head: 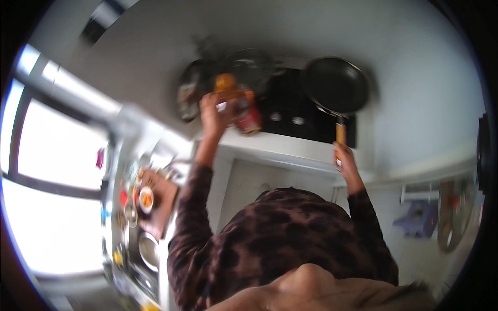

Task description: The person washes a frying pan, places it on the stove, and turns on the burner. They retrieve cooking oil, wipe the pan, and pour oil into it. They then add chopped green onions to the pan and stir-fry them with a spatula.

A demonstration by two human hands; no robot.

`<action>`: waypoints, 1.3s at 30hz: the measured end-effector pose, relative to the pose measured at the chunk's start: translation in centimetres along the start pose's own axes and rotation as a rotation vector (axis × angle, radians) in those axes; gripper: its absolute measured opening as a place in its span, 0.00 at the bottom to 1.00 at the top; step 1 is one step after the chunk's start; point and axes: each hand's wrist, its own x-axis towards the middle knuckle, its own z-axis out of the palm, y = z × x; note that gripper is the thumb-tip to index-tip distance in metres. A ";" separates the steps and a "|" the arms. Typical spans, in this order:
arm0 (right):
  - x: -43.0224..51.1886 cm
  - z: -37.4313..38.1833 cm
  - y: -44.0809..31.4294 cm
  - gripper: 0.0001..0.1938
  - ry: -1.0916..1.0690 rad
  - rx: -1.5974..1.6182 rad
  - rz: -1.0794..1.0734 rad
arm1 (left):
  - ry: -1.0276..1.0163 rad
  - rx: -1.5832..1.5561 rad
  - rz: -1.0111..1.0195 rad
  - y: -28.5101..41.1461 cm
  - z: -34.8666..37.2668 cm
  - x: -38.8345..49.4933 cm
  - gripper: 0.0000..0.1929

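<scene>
My right hand (344, 158) is closed round the wooden-coloured handle (341, 134) of a dark frying pan (337, 84), which is at the right end of the black cooktop (288, 105). At the left end, my left hand (218, 112) is around a blurred container with an orange cap (225, 81). A red packet or container (249, 116) shows just right of that hand; blur hides whether they touch. Behind them is a round glass lid or pan (247, 66), also blurred.
Left of the cooktop lies a dark oval vessel (189, 93). On the left counter are a brown cutting board (167, 194), a white bowl of orange food (146, 199) and a metal bowl or basin (148, 250). A purple item (419, 218) hangs at right.
</scene>
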 end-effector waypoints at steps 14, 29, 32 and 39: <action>1.6 0.6 -3.4 0.31 0.202 -0.874 -0.633 | 0.244 -0.372 -0.094 -0.3 -1.2 -0.3 0.13; 3.4 28.8 -1.5 0.40 -0.541 -0.527 -0.432 | 0.233 -0.522 -0.254 -1.3 -1.4 -2.6 0.26; 3.6 30.4 -1.7 0.40 -0.582 -0.421 -0.447 | 0.255 -0.576 -0.256 -2.4 -1.4 -2.3 0.21; 4.1 31.2 0.3 0.45 -0.591 -0.329 -0.544 | 0.145 -0.518 -0.170 -4.1 -0.6 1.0 0.25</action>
